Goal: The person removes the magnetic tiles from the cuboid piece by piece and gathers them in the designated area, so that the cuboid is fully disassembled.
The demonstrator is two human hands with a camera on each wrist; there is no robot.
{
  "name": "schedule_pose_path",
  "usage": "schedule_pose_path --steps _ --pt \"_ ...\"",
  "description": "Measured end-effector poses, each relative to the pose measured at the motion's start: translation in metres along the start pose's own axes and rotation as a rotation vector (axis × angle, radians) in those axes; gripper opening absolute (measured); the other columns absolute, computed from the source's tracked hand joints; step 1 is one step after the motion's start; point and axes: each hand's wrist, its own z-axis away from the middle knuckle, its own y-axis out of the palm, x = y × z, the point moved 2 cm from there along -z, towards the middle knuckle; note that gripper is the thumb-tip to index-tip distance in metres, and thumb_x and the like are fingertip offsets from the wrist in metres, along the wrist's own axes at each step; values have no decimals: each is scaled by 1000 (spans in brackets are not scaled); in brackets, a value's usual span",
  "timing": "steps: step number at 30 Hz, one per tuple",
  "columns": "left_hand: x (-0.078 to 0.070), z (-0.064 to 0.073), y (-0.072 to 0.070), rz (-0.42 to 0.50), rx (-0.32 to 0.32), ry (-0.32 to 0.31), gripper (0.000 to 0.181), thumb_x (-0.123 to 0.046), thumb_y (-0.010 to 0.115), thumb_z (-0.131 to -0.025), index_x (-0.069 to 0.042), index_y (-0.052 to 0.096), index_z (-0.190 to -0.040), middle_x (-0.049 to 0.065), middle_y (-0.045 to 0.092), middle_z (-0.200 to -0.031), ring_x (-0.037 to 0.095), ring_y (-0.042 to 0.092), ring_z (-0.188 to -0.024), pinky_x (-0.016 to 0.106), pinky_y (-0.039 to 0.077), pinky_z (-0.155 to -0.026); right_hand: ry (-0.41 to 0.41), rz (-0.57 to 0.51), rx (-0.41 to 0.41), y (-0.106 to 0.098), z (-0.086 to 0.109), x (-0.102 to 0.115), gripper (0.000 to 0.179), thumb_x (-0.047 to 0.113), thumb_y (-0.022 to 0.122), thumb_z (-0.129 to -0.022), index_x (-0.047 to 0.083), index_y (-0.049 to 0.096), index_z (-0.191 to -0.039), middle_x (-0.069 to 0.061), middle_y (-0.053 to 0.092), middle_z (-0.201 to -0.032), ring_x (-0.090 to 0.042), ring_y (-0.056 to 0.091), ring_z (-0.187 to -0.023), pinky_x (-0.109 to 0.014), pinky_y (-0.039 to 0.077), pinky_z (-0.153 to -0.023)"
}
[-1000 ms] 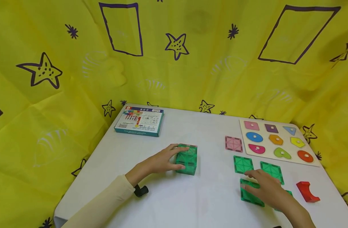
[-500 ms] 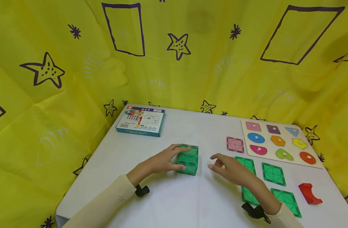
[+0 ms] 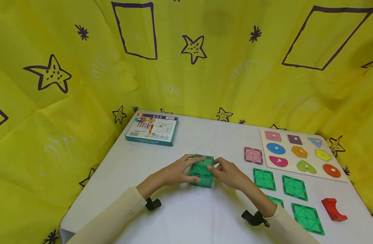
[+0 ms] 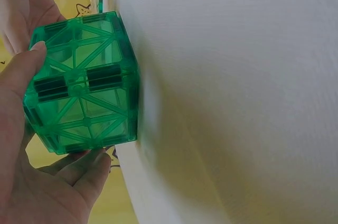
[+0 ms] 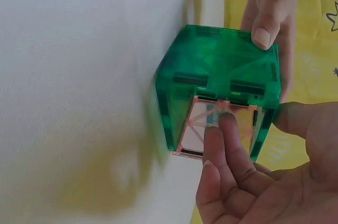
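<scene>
A cube of green translucent magnetic tiles [image 3: 201,181] stands on the white table in front of me. My left hand [image 3: 173,172] grips it from the left, thumb on the near face and fingers over the top and far side. From the right, my right hand [image 3: 230,173] holds it, thumb at the top edge. In the right wrist view, the right fingertips [image 5: 228,121] lie against a pink magnetic tile [image 5: 196,138] at the cube's side. Several green magnetic tiles [image 3: 308,218] lie flat to the right, the nearest partly behind the right arm. A pink magnetic tile [image 3: 253,155] lies beyond them.
A wooden peg puzzle board [image 3: 319,172] with coloured shapes lies at the back right. Near the right table edge sits a red arch-shaped block [image 3: 333,209]. A flat toy box [image 3: 151,128] lies at the back left. Yellow patterned cloth [image 3: 174,81] hangs behind the table.
My right hand has moved left from above the loose green tiles to the cube and now holds its right side. The left hand has kept its grip. The view has shifted slightly.
</scene>
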Motion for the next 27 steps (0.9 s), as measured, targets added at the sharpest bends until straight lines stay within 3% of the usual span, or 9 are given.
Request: schedule_pose_path --steps 6,12,18,27 --pt "-1 0 -1 12 -9 12 83 -52 74 -97 -43 28 -166 10 30 -169 32 41 -150 57 42 -117 8 -43 -11 2 -2 0 51 35 63 -107 -5 55 -136 -9 74 -100 -19 67 -86 -36 55 -74" --pt "2 -2 -1 55 -30 -20 105 -50 79 -93 -22 15 -171 12 35 -167 27 41 -151 51 38 -122 26 -98 -13 2 -4 2 47 31 64 -106 -7 55 -133 -8 73 -97 -22 66 -86 -34 51 -72" --pt "3 -4 -1 77 -35 -48 109 -51 82 -90 -10 18 -169 13 34 -168 30 42 -151 51 38 -122 47 -160 -18 2 -3 2 43 32 64 -107 -5 56 -129 -7 73 -92 -22 66 -91 -35 50 -78" --pt "4 -4 -1 87 -30 -49 108 -50 85 -88 -10 23 -166 12 37 -166 30 44 -150 51 39 -122 37 -220 -25 2 1 -1 47 34 65 -107 -5 55 -131 -6 72 -93 -23 67 -96 -39 52 -89"
